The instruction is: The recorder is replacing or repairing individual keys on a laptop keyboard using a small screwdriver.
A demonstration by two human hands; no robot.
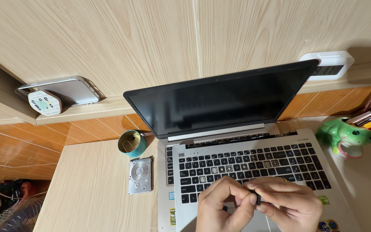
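A silver laptop (237, 141) with black keys stands open on a light wooden desk (91, 189), its screen dark. Several keys lack their caps. Both hands meet over the lower keyboard. My left hand (224, 206) and my right hand (290, 204) pinch a small black keycap (258, 199) between their fingertips. The palm rest under the hands is mostly hidden.
A bare hard drive (140, 175) lies left of the laptop, a teal tin (132, 143) behind it. A green frog-shaped holder (346, 137) with pens stands at the right. On the ledge lean a phone (65, 91), a round tag and a white box (329, 64).
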